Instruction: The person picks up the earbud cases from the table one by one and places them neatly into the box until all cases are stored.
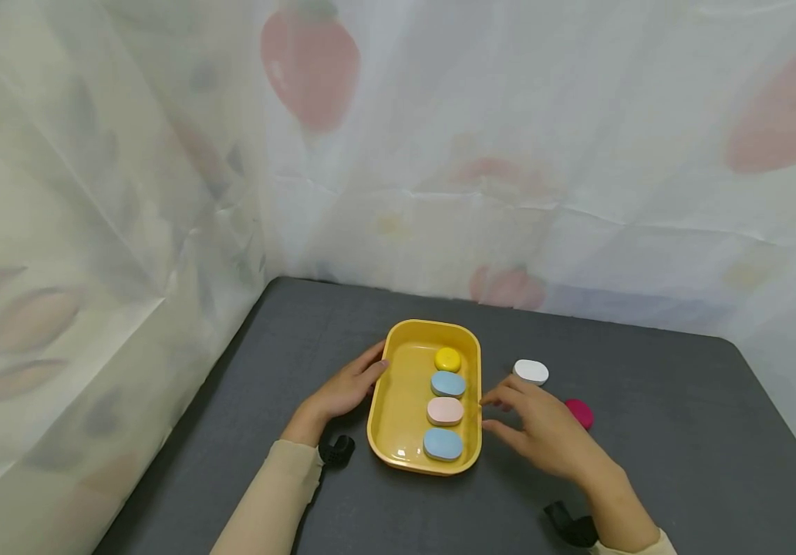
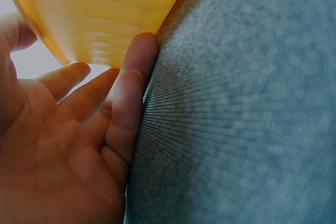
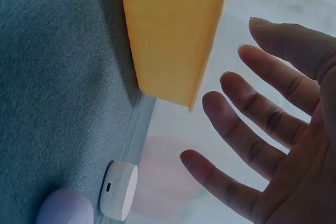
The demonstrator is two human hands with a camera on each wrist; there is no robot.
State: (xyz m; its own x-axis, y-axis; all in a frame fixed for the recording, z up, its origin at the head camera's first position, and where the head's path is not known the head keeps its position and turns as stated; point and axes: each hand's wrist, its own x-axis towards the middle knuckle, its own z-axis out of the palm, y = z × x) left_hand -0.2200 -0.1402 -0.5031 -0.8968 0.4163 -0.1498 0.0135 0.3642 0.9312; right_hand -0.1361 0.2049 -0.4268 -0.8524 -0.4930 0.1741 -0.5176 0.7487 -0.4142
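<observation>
A yellow rectangular tray [image 1: 398,416] sits on the dark table. Along its right side lies a column of small rounded cases: a round yellow one [image 1: 447,359], a light blue one [image 1: 448,384], a pale pink one [image 1: 445,412] and another light blue one [image 1: 443,445]. My left hand [image 1: 348,387] holds the tray's left side, thumb at the rim and fingers [image 2: 140,56] against the outer wall. Beside the right wall is my right hand [image 1: 544,424], its fingers spread and slightly bent with nothing in them; the right wrist view shows a gap to the tray.
A white oval case [image 1: 531,371] with a small port [image 3: 108,187] lies beyond my right hand. Partly behind that hand is a round magenta case [image 1: 580,414]. Pale fruit-patterned sheets [image 1: 398,154] hang at the back and left of the table [image 1: 683,447].
</observation>
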